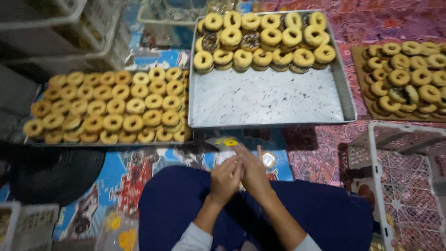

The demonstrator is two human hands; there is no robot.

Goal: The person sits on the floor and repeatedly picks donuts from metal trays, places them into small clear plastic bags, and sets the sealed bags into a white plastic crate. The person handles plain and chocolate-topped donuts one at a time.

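Observation:
My left hand (224,180) and my right hand (254,171) meet over my lap, fingers curled around a small clear plastic wrapper (228,157) that is mostly hidden between them. Just beyond them on the floor lies a clear packet with a yellow label (226,142). A large metal tray (265,100) sits straight ahead, its near half bare and dusted, with yellow-glazed doughnuts (262,39) stacked along its far side. A few of those are dark-glazed.
A flat tray (111,144) full of yellow doughnuts (111,107) lies at the left. A brown board (357,74) with more doughnuts (409,79) sits far right. A white plastic crate (399,186) stands at my right, a black round object (51,174) at my left, and pale crates (60,28) behind.

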